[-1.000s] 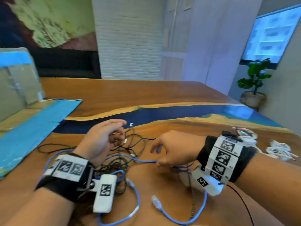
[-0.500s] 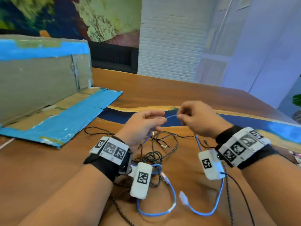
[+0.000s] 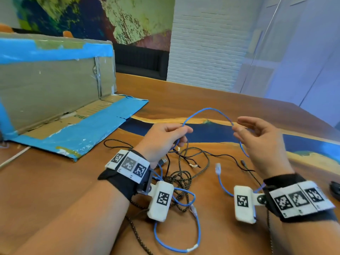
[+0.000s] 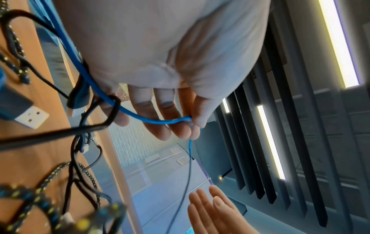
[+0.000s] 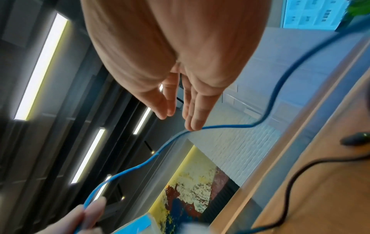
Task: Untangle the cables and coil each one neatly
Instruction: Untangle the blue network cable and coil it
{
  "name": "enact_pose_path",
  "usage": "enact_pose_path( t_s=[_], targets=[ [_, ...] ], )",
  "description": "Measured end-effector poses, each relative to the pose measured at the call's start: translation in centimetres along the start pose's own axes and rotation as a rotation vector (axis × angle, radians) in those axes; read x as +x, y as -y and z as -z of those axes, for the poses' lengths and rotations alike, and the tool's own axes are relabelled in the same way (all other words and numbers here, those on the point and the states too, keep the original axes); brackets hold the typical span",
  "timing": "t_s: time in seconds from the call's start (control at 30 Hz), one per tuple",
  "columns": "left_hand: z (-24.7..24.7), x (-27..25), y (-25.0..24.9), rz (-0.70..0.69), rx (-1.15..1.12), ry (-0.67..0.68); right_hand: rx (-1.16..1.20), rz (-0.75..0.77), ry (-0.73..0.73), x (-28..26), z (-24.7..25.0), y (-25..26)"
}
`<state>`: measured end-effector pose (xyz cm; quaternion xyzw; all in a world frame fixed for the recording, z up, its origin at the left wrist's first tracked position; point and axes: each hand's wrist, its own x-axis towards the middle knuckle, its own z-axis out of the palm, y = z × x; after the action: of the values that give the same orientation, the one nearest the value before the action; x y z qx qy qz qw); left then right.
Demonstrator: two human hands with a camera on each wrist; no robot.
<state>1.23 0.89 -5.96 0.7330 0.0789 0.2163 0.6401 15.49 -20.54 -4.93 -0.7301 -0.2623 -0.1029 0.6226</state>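
Left hand (image 3: 163,137) pinches the blue cable (image 3: 207,110), which arcs up over to the right hand (image 3: 261,138), fingers straight, just touching it. Hands apart, above the worktop (image 3: 230,100). Black cables (image 3: 184,173) sit tangled below, cardboard box (image 3: 55,89) far left.

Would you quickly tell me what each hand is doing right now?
Left hand: pinches the blue cable.
Right hand: open, straight fingers touching the blue cable.

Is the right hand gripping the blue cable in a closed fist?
No. The right hand has its fingers nearly straight, and only the fingertips touch the blue cable.
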Motion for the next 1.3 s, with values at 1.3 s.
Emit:
enact_pose_path(
  t_s=[1.3],
  targets=[
    [-0.7, 0.6, -0.1, -0.136, -0.184, -0.289, 0.311, -0.329, 0.619, -5.0, -2.5, 1.0]
  ],
)
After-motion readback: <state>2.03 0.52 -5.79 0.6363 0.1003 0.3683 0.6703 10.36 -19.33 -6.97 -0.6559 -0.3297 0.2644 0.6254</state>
